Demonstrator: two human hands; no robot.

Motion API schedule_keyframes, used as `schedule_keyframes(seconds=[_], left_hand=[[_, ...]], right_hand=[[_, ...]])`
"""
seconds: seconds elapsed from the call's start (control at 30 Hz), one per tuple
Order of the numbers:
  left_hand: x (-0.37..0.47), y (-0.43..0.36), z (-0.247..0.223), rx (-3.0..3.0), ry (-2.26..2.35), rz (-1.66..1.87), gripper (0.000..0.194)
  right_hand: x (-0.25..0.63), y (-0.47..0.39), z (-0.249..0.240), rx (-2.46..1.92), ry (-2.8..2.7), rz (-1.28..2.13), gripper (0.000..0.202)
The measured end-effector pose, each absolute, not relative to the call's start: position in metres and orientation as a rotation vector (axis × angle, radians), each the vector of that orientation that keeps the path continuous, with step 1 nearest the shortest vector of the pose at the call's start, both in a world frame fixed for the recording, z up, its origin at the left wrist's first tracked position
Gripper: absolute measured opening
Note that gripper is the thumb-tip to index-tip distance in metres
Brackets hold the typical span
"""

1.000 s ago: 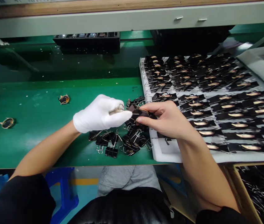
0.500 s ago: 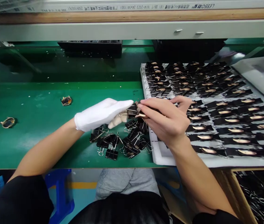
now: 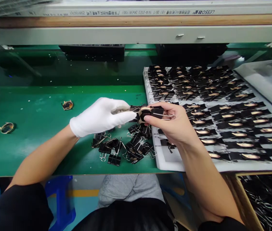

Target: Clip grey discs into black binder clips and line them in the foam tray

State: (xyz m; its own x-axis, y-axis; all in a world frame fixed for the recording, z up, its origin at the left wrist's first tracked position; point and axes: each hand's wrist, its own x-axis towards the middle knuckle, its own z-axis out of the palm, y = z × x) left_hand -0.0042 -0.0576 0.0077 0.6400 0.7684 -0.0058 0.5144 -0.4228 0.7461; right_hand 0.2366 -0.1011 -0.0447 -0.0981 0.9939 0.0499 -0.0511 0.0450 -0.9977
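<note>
My left hand (image 3: 99, 114), in a white glove, pinches a black binder clip (image 3: 133, 110) between thumb and fingers. That clip sits on the left side of a round gold-rimmed watch case (image 3: 145, 110). A second binder clip (image 3: 158, 112) is on the right side of the case, its wire handles reaching into my bare right hand (image 3: 171, 120). The right thumb presses the front of the watch case and the fingers are behind it. Under my hands, a heap of loose binder clips (image 3: 114, 159) lies on the green table (image 3: 41, 138).
At right, a white foam tray (image 3: 161, 164) carries rows of clipped watch cases. Two unclipped cases, a nearer one (image 3: 7, 128) and a farther one (image 3: 67, 105), lie at left. A box of clips (image 3: 266, 202) stands below right. A shelf beam (image 3: 126, 35) spans the back.
My right hand has turned, so the watch case now faces me with a clip at each side. My left thumb has come down onto the left clip.
</note>
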Motion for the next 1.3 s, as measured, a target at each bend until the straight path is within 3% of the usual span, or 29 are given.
schedule_keyframes(seconds=[0.27,0.5,0.67,0.93,1.07,1.17,1.3], left_hand=[[0.001,-0.059,0.002,2.037,0.975,0.475,0.043],[0.002,-0.059,-0.001,2.020,0.990,0.462,0.044],[-0.001,-0.057,0.000,2.102,0.992,0.475,0.043],[-0.006,-0.061,-0.009,2.519,0.894,0.826,0.037],[-0.003,-0.066,-0.012,2.716,0.840,0.846,0.036],[-0.001,-0.070,-0.012,2.790,0.803,0.781,0.034],[-0.002,-0.071,-0.011,2.929,0.696,0.859,0.036]], right_hand=[[0.230,-0.103,-0.045,-1.131,-1.245,1.112,0.027],[0.228,-0.100,-0.048,-1.112,-1.240,1.158,0.028],[0.236,-0.100,-0.039,-1.122,-1.361,1.163,0.039],[0.251,-0.117,-0.021,-1.025,-1.860,0.492,0.039],[0.248,-0.127,-0.021,-1.075,-1.976,0.241,0.019],[0.248,-0.132,-0.021,-1.050,-2.007,0.206,0.012],[0.243,-0.136,-0.022,-0.985,-1.934,0.380,0.018]])
